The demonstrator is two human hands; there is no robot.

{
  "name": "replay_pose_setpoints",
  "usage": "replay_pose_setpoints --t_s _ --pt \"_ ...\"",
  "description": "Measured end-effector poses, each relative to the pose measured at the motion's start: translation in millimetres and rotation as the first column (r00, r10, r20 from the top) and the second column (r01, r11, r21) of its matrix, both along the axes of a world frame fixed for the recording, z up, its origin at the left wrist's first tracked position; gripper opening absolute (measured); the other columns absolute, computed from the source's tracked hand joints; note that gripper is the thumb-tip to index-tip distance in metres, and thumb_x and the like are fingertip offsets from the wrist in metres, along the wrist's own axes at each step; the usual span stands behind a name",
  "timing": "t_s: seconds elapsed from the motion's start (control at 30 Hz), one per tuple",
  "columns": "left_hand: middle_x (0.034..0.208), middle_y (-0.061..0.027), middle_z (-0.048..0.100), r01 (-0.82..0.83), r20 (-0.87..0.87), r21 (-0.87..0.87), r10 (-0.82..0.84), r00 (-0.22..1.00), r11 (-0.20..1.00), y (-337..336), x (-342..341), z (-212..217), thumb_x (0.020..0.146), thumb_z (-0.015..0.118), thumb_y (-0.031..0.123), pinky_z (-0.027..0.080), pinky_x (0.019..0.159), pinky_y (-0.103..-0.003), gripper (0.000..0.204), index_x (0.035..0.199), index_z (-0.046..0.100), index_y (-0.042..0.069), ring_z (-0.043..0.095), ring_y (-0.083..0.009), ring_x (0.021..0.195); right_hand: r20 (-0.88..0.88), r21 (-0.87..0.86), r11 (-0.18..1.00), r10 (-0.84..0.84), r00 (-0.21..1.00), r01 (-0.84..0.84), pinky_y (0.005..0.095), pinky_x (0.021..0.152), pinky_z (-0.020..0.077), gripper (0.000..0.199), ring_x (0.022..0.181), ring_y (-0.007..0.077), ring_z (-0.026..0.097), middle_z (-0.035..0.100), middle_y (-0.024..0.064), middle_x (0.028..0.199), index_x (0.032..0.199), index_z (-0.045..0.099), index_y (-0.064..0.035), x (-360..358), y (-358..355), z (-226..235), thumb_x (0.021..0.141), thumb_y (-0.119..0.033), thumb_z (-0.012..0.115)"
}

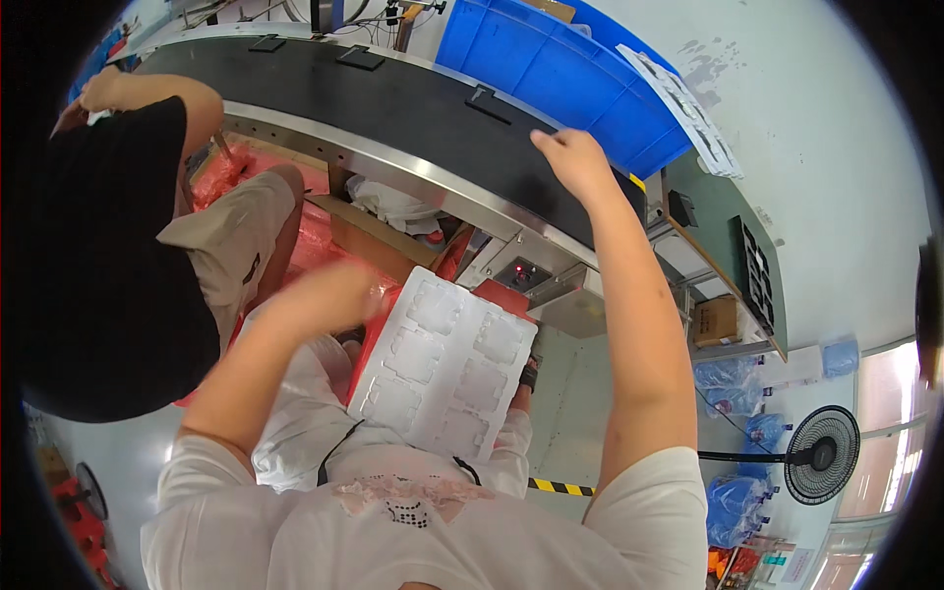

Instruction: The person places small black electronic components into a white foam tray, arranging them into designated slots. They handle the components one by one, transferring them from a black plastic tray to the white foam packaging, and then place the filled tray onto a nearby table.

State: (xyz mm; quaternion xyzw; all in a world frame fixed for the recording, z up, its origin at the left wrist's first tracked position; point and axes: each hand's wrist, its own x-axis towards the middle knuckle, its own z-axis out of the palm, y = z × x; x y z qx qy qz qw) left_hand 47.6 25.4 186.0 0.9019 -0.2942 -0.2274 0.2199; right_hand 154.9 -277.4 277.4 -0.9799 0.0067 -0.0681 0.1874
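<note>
A white molded tray (447, 364) with several shaped pockets rests tilted on my lap; I see no parts in its pockets. My left hand (356, 293) is smeared by motion near the tray's upper left corner, so its fingers cannot be read. Over the right end of a black conveyor belt (413, 113), my right hand (573, 159) is closed, fingers curled in and thumb toward the left. Anything inside it is hidden. Thin black frame-like pieces lie on the belt: one (487, 103) left of my right hand, another (361, 59) farther left, and a third (267, 43) beyond that.
Behind the belt stands a blue crate (551, 69) with a white tray (688, 108) leaning at its right side. To the right, a bench (728, 211) bears a black tray (755, 275). A co-worker in black (118, 256) sits close on the left. A fan (822, 454) stands at right.
</note>
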Motion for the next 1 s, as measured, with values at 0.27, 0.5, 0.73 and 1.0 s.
replay_pose_setpoints --t_s 0.27,0.5,0.73,1.0 --pt "0.106 -0.012 0.055 -0.058 0.914 -0.157 0.168 0.369 0.986 -25.2 232.2 51.8 0.081 0.051 0.009 0.045 0.076 -0.037 0.023 0.103 0.055 0.002 0.055 -0.0324 0.088 -0.068 -0.296 0.878 -0.411 0.909 0.375 0.0451 0.078 0.0461 0.062 0.107 0.031 0.053 0.057 0.0141 0.111 0.107 0.063 -0.0072 70.6 35.6 -15.9 0.08 -0.06 0.047" --pt "0.117 -0.0184 0.055 -0.217 0.458 0.21 0.1 0.883 0.953 -46.1 291.1 53.3 0.077 0.051 0.005 0.04 0.092 -0.04 0.045 0.122 0.05 0.008 0.051 -0.0349 0.109 -0.049 -0.107 0.898 -0.434 0.9 0.427 0.0363 0.084 0.0453 0.051 0.101 0.0278 0.058 0.06 0.0158 0.108 0.109 0.06 -0.004 63.8 0.4 -25.6 0.072 -0.04 0.065" --pt "0.11 -0.0182 0.058 -0.133 0.602 0.444 -0.185 0.777 0.886 -85.2 281.2 75.0 0.073 0.063 0.013 0.045 0.085 -0.041 0.046 0.117 0.054 0.006 0.055 -0.0353 0.101 0.444 0.607 0.783 -0.193 0.875 -0.135 0.0303 0.057 0.0434 0.018 0.063 0.0183 0.056 0.061 0.0103 0.072 0.087 0.061 0.0022 -26.9 6.0 -9.5 0.077 -0.013 0.063" --pt "0.088 -0.0134 0.062 -0.038 0.739 0.166 -0.099 0.667 0.985 -98.9 226.1 101.4 0.071 0.068 0.019 0.047 0.075 -0.039 0.033 0.1 0.062 0.005 0.059 -0.0295 0.084 -0.304 0.662 0.743 0.149 0.941 0.096 0.0256 0.074 0.0416 0.036 0.088 0.0129 0.053 0.057 0.0043 0.104 0.112 0.052 -0.0052 -201.1 -4.6 -140.8 0.077 0.001 0.059"
